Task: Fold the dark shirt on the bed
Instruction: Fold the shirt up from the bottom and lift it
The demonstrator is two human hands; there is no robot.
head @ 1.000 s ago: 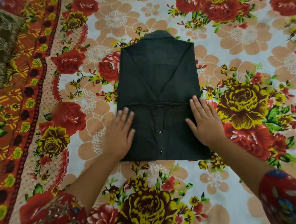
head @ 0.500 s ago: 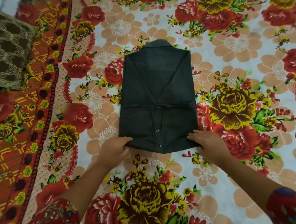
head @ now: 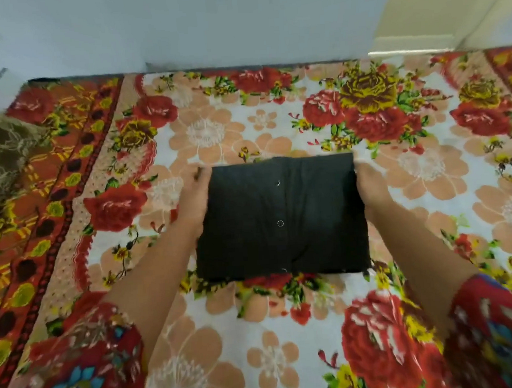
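You had the dark shirt pinched at both side edges, left hand and right hand each closed on the cloth; it lay as a compact rectangle mid-bedsheet. To finish well, I'd judge you needed to square the far edge and press it flat. Both forearms reached forward, roughly parallel, flanking the shirt.

Folded shirt on the bed, centre

Left hand at its 9 o'clock edge, right hand at 3 o'clock.
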